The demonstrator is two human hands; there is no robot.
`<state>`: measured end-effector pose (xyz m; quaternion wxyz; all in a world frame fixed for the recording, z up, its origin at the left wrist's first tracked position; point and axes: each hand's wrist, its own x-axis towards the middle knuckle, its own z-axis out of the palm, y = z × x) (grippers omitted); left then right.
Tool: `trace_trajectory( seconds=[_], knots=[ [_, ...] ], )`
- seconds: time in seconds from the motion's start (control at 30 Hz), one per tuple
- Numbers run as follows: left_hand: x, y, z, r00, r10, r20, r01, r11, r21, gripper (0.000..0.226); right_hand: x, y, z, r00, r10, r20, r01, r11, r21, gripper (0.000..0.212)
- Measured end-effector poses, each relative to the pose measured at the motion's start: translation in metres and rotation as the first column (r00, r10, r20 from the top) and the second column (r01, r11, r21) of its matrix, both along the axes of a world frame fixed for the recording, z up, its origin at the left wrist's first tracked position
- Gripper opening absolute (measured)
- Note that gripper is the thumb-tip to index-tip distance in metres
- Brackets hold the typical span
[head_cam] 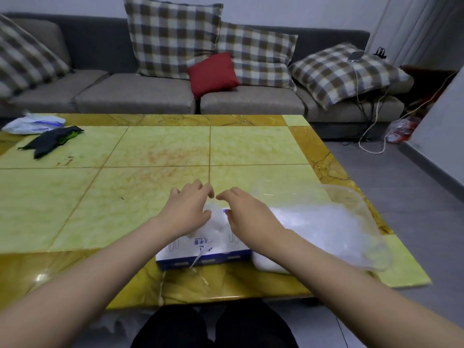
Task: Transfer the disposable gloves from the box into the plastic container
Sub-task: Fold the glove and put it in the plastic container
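A white and blue glove box [200, 254] lies near the table's front edge. A crumpled wad of translucent disposable gloves [217, 222] bulges out of its top. My left hand [189, 207] and my right hand [244, 212] hover over the box side by side, with their fingertips nearly meeting above its far end. Both hands' fingers are loosely curled with nothing between the fingertips, and the thumbs touch the wad from either side. Right of the box sits the clear plastic container [356, 204], with a heap of white gloves [313, 227] inside it.
The yellow-green marble table [150, 151] also carries a dark cloth [50, 140] and a white plastic bag [32, 123] at its far left. A grey sofa with plaid and red cushions [213, 71] stands behind. Cables [371, 136] trail on the floor at right.
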<state>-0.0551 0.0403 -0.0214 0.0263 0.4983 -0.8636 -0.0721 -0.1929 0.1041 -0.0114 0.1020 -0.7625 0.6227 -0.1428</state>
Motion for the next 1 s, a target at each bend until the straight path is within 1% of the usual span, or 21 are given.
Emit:
trace_trajectory(
  seconds=[0.07,0.13,0.2,0.27,0.4,0.47,0.53,0.57,0.6,0.67,0.7,0.73,0.8,0.83,0.9,1.0],
  knots=[
    [0.01,0.0,-0.006,0.998,0.025,0.065,-0.028,0.999,0.039,0.041,0.017,-0.004,-0.007,0.999,0.015,-0.033,-0.012,0.996,0.092,0.057],
    [0.017,0.001,-0.013,0.994,0.036,0.098,-0.044,0.996,0.083,0.046,0.032,-0.007,-0.017,0.997,0.014,-0.08,0.001,0.982,0.188,0.064],
    [0.022,0.002,-0.02,0.994,0.038,0.103,-0.051,0.991,0.127,0.049,0.042,-0.01,-0.029,0.992,0.008,-0.128,0.025,0.966,0.257,0.065],
    [0.025,0.003,-0.027,0.996,0.043,0.083,-0.056,0.985,0.163,0.05,0.046,-0.012,-0.036,0.987,-0.007,-0.161,0.054,0.957,0.286,0.062],
    [0.031,0.004,-0.041,0.998,0.062,-0.009,-0.058,0.974,0.22,0.053,0.048,-0.014,-0.035,0.979,-0.053,-0.195,0.104,0.959,0.262,0.061],
    [0.032,0.003,-0.045,0.997,0.068,-0.02,-0.062,0.975,0.213,0.054,0.049,-0.015,-0.036,0.975,-0.097,-0.2,0.14,0.968,0.21,0.061],
    [0.032,0.002,-0.048,0.997,0.073,-0.018,-0.068,0.976,0.206,0.053,0.049,-0.016,-0.038,0.975,-0.131,-0.177,0.158,0.976,0.149,0.054],
    [0.032,0.002,-0.049,0.997,0.075,-0.017,-0.07,0.976,0.204,0.053,0.049,-0.015,-0.039,0.981,-0.119,-0.156,0.143,0.977,0.155,0.049],
    [0.032,0.002,-0.05,0.997,0.077,-0.016,-0.072,0.977,0.203,0.053,0.048,-0.014,-0.042,0.987,-0.085,-0.134,0.111,0.973,0.203,0.048],
    [0.032,0.001,-0.051,0.997,0.075,-0.008,-0.072,0.977,0.202,0.052,0.045,-0.01,-0.045,0.992,-0.007,-0.123,0.052,0.929,0.368,0.056],
    [0.031,0.001,-0.051,0.997,0.075,-0.003,-0.073,0.976,0.205,0.052,0.044,-0.007,-0.045,0.989,0.022,-0.148,0.044,0.904,0.424,0.059],
    [0.031,0.001,-0.051,0.997,0.076,0.0,-0.074,0.975,0.209,0.051,0.043,-0.006,-0.045,0.983,0.038,-0.18,0.045,0.9,0.434,0.055],
    [0.03,0.002,-0.051,0.997,0.078,-0.004,-0.076,0.972,0.223,0.051,0.042,-0.006,-0.043,0.976,0.045,-0.213,0.037,0.93,0.365,0.034],
    [0.031,0.002,-0.051,0.997,0.08,-0.015,-0.074,0.97,0.233,0.051,0.042,-0.007,-0.041,0.976,0.031,-0.217,0.042,0.944,0.326,0.028],
    [0.032,0.004,-0.051,0.996,0.081,-0.034,-0.07,0.965,0.251,0.048,0.04,-0.009,-0.035,0.98,-0.002,-0.199,0.061,0.955,0.29,0.028],
    [0.031,0.004,-0.05,0.993,0.098,-0.06,-0.079,0.962,0.262,0.044,0.035,-0.009,-0.024,0.989,-0.062,-0.132,0.091,0.971,0.223,0.029]
  ],
)
